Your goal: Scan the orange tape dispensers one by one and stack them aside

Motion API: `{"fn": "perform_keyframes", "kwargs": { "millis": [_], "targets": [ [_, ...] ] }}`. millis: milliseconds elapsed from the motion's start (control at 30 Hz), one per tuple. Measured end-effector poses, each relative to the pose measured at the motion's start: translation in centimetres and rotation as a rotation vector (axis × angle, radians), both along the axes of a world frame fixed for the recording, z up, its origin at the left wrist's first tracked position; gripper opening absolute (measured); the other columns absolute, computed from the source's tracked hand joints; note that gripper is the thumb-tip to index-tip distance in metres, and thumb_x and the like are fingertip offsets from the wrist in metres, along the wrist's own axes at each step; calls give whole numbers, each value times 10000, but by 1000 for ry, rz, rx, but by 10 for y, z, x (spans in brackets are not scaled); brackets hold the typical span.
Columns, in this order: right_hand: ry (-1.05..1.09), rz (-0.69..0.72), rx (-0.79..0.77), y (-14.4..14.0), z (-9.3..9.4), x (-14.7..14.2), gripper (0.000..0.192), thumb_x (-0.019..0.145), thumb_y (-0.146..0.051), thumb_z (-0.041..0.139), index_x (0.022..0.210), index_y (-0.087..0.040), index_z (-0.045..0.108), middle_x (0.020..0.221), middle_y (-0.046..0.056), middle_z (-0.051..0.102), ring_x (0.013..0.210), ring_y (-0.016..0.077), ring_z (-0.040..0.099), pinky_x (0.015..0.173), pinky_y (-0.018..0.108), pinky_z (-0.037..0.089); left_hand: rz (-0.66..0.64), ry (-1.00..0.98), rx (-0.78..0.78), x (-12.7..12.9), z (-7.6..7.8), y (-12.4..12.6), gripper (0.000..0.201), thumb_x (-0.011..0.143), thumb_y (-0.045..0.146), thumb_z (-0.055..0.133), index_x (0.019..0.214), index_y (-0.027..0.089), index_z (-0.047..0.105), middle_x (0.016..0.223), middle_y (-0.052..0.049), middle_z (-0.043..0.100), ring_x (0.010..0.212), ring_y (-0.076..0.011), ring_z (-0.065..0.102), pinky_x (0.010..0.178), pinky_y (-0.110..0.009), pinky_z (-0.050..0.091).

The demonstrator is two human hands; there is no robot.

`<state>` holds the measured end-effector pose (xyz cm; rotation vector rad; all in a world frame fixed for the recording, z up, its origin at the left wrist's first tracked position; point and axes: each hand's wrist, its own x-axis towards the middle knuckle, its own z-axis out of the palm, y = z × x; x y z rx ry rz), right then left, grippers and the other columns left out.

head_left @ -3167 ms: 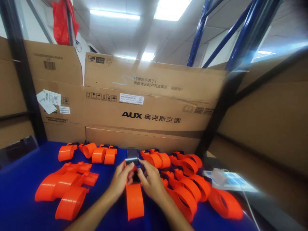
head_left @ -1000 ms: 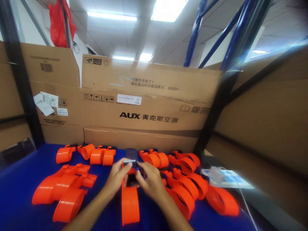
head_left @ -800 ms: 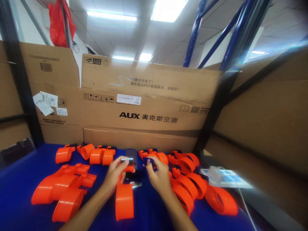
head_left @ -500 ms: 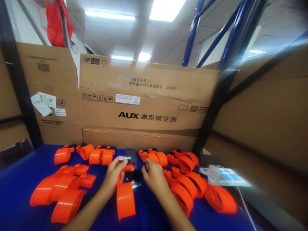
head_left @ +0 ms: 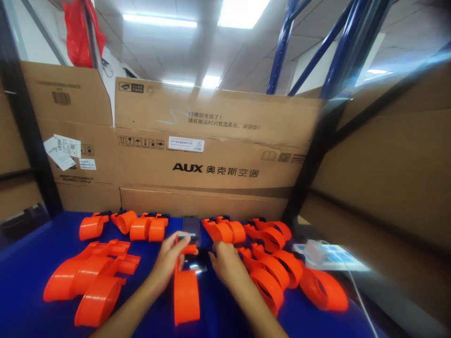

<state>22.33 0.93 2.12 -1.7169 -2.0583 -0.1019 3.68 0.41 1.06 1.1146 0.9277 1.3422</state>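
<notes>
Orange tape dispenser (head_left: 186, 293) is held upright near the middle of the blue table (head_left: 28, 263), its far end gripped by the left hand (head_left: 168, 263), fingers curled around it. The right hand (head_left: 225, 263) is set just beside it (fingers bent; what they pinch cannot be told). A dark phone (head_left: 191, 227) lies just beyond, with more orange dispensers (head_left: 89, 281) on both sides.

place: warehouse packing bench | evidence: stacked cardboard cartons (head_left: 211, 155), blue steel racking (head_left: 282, 47), rows of orange tape dispensers (head_left: 95, 277)
</notes>
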Motion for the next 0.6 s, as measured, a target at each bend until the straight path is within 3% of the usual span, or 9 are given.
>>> {"fn": "perform_keyframes", "kwargs": {
  "millis": [167, 300, 367, 500, 600],
  "targets": [
    [129, 90, 111, -4, 12, -5, 138, 915, -241, 558, 870, -201, 682, 670, 71, 689, 593, 210, 667, 508, 246, 395, -11, 21, -1, 1, 2, -3, 498, 763, 608, 669, 1017, 182, 622, 624, -21, 695, 278, -50, 371, 339, -200, 202],
    [350, 383, 188, -14, 28, -12, 255, 965, -285, 501, 1160, -206, 643, 821, 54, 705, 676, 187, 654, 614, 270, 491, -30, 29, 15, 3, 0, -5, 445, 773, 604, 668, 964, 212, 582, 508, 73, 550, 273, -47, 360, 340, -184, 179],
    [389, 498, 206, -19, 32, -15, 279, 961, -300, 524, 1203, -212, 630, 920, 65, 696, 758, 185, 654, 693, 285, 521, -19, 20, 24, 3, -2, -5, 424, 783, 611, 655, 931, 224, 565, 490, 103, 474, 278, -43, 351, 340, -175, 175],
    [361, 540, 204, -21, 32, -16, 224, 950, -298, 556, 1129, -229, 672, 1024, 79, 670, 908, 204, 651, 759, 295, 535, 10, 18, 30, 2, -3, -4, 409, 812, 622, 617, 871, 222, 556, 467, 106, 433, 289, -43, 339, 345, -171, 185],
    [377, 531, 207, -16, 28, -15, 220, 949, -274, 556, 1133, -227, 668, 1056, 78, 676, 883, 196, 655, 765, 299, 543, -14, -11, -6, -1, -1, -5, 404, 819, 604, 617, 910, 211, 591, 447, 83, 471, 321, -60, 385, 361, -172, 204]
  ]
}}
